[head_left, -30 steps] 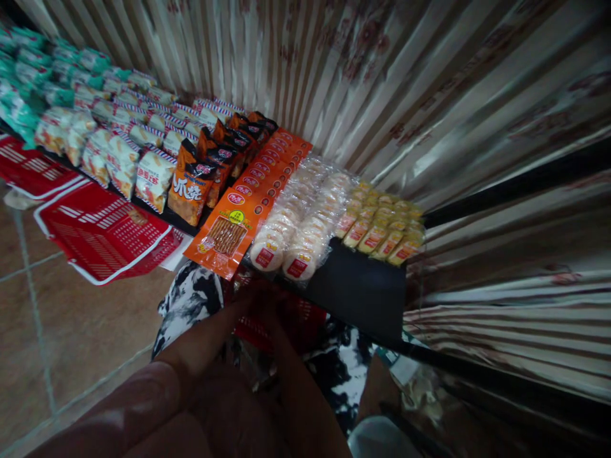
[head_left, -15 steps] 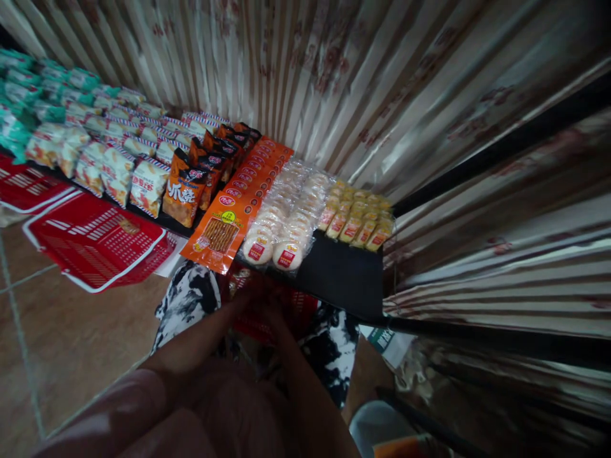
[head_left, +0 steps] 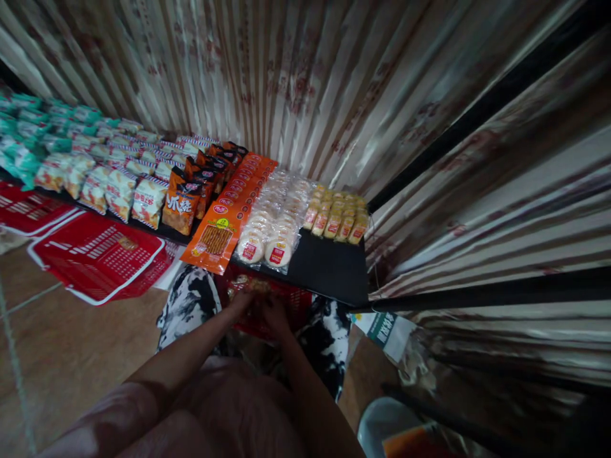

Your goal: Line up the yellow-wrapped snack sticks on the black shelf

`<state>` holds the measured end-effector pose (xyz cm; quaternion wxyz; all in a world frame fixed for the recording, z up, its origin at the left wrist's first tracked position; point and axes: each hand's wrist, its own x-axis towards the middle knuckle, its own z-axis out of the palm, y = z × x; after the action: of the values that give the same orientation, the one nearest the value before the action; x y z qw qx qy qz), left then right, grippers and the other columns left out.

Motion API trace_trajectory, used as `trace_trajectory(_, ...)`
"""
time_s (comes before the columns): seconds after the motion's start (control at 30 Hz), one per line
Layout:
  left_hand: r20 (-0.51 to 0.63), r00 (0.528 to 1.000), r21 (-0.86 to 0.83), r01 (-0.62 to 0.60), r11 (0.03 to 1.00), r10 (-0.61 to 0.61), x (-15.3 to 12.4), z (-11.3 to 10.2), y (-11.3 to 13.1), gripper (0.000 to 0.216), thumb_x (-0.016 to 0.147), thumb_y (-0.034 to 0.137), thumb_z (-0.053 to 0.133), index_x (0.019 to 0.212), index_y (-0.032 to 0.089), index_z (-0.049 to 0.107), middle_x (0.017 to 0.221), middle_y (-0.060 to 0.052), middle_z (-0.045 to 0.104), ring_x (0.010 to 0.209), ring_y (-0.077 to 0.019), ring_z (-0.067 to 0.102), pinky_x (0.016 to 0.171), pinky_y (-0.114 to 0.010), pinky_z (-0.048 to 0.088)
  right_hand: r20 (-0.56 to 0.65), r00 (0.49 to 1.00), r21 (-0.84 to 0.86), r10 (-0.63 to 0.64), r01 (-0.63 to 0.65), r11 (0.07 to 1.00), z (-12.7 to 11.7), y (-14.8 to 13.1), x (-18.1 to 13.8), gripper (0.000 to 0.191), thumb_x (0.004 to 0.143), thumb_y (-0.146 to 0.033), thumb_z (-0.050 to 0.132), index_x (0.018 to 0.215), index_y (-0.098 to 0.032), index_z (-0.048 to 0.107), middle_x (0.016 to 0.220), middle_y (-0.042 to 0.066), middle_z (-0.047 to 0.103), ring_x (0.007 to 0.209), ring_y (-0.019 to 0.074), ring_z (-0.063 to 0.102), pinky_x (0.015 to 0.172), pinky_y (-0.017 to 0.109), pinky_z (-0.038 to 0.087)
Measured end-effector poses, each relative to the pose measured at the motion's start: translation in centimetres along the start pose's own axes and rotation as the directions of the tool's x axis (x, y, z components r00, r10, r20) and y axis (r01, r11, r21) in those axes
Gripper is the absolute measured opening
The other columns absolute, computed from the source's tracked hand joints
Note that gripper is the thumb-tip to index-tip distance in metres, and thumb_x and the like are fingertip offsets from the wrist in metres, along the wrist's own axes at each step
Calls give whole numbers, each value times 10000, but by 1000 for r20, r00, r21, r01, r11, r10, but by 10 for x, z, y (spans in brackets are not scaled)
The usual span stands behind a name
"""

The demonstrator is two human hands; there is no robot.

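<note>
Curtain (head_left: 296, 83): striped and flowered, it hangs behind the shelf and along its right end.
Floor (head_left: 71, 343): brown tile, left of the person.
Shelf (head_left: 329, 270): black and low, with snacks in rows; its right front corner is bare.
Floor baskets (head_left: 95, 254): red, lying under the shelf's left part, well apart from the hands.
Knees (head_left: 188, 302): in black-and-white cloth, either side of the lap basket.
Lap basket (head_left: 298, 302): red, between the knees, tucked just under the shelf's front edge and partly hidden by it.
Orange packs (head_left: 217, 235): a long overlapping row; the front one juts past the shelf edge, right above the left hand.
Cakes (head_left: 267, 238): round, in clear wrap, their front pair at the edge.
Yellow packs (head_left: 337, 219): a small block beside the cakes, set further back.
Left hand (head_left: 241, 304): in the lap basket, touching the right hand; too dim to tell whether its fingers close on anything.
Right hand (head_left: 275, 315): likewise in the basket, its grip unreadable.
Packets (head_left: 248, 283): yellowish, in the basket just beyond the fingers; whether they are held cannot be told.
Main risk: a hand lifting straight up would likely strike the jutting orange pack and tip it to the floor.
Lesser risk: the basket rests only on the knees; a hard pull could tilt it and spill packets.
</note>
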<state>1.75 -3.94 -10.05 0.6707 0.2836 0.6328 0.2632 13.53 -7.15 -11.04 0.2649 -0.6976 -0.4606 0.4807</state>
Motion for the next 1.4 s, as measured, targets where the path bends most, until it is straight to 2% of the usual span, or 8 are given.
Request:
trace_trajectory(0.13, 6, 1000, 4, -13, 1000, 13, -12, 3, 6, 165, 787, 262, 492, 651, 170, 481, 452, 45, 482, 369, -83, 428, 396, -188, 308, -45, 999, -37, -14, 12, 999, -8, -9, -10, 258, 758, -229, 485, 963, -176, 632, 1008, 79, 669, 943, 195, 609, 865, 309, 435)
trace_trajectory(0.3, 4, 1000, 19, -22, 1000, 22, -21, 9, 11, 162, 772, 250, 508, 640, 187, 438, 411, 72, 418, 338, -72, 380, 382, -177, 271, -69, 996, -66, -52, 48, 997, -20, -17, -21, 215, 751, -210, 485, 903, -173, 631, 951, 64, 674, 909, 178, 607, 842, 296, 443)
trace_trajectory(0.47, 15, 999, 18, -35, 999, 35, -31, 17, 17, 186, 758, 284, 539, 638, 187, 435, 424, 75, 416, 335, -65, 373, 385, -175, 267, -99, 991, -48, -89, 85, 995, -30, -20, -29, 195, 743, -236, 498, 862, -165, 636, 909, 73, 677, 878, 202, 621, 827, 327, 459)
trace_trajectory(0.73, 26, 997, -9, -73, 997, 73, -44, 25, 26, 143, 758, 203, 502, 631, 179, 440, 450, 64, 434, 377, -73, 411, 417, -186, 312, -90, 991, 83, -98, 106, 991, -42, -27, -43, 254, 729, -319, 549, 928, -177, 619, 881, 58, 687, 836, 197, 638, 766, 327, 493)
trace_trajectory(1.0, 62, 994, -34, -93, 995, 95, -57, 30, 32, 90, 718, 183, 523, 651, 171, 464, 473, 67, 462, 400, -68, 420, 444, -183, 335, -100, 990, 131, -105, 117, 984, -54, -34, -56, 247, 724, -270, 523, 942, -159, 560, 835, 63, 674, 759, 183, 643, 717, 304, 489)
trace_trajectory(1.4, 121, 984, 4, -130, 992, 128, -78, 40, 45, 41, 665, 183, 533, 662, 164, 496, 509, 61, 499, 433, -67, 437, 462, -183, 342, -81, 988, 183, -129, 142, 973, -72, -37, -70, 224, 728, -278, 529, 944, -219, 511, 846, 27, 667, 717, 171, 649, 680, 294, 501)
